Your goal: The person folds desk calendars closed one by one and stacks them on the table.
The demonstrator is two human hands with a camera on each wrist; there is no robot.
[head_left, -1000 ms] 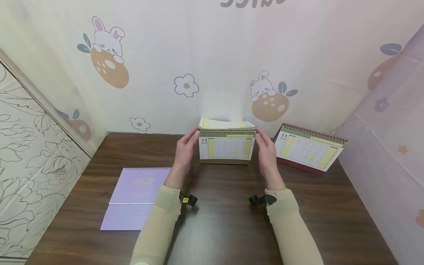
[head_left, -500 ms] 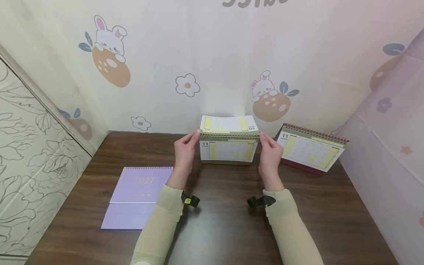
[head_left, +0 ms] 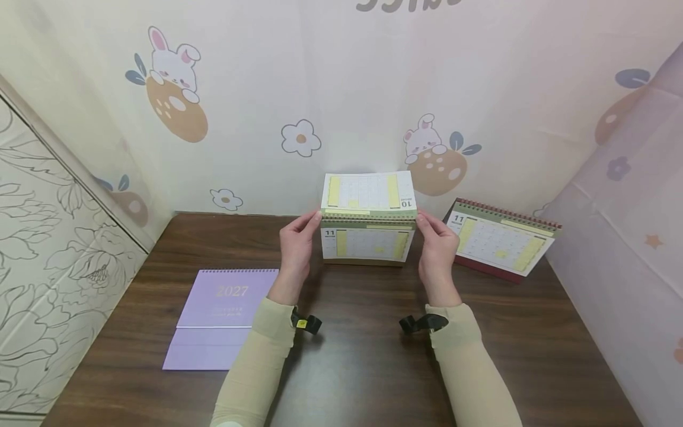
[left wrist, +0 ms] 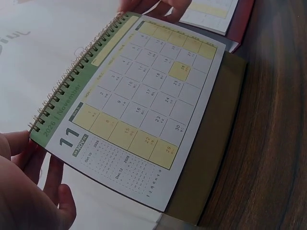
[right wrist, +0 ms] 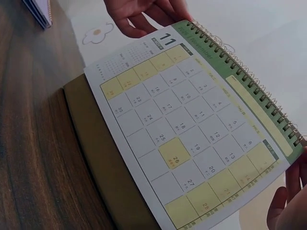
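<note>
A spiral-bound desk calendar (head_left: 368, 244) with a brown base stands at the back middle of the table, its November page facing me. Its October page (head_left: 368, 191) lies over the rings to the rear, upside down from here. My left hand (head_left: 296, 246) pinches the left end of the spiral edge between thumb and fingers. At the opposite end my right hand (head_left: 437, 250) pinches the other top corner. Both wrist views show the November sheet (left wrist: 144, 91) hanging a little off the brown base (right wrist: 108, 158); fingertips behind the calendar are partly hidden.
To the right a second desk calendar (head_left: 498, 243) with a dark red base stands at an angle, also on November. A lilac 2027 calendar (head_left: 221, 305) stands front left, partly behind my left sleeve. A printed curtain (head_left: 363, 89) hangs behind the dark wooden table (head_left: 352, 356).
The October page has swung up and back over the rings, showing more of its face. Both hands have shifted slightly, and the right hand has moved a bit outward along the top corner.
</note>
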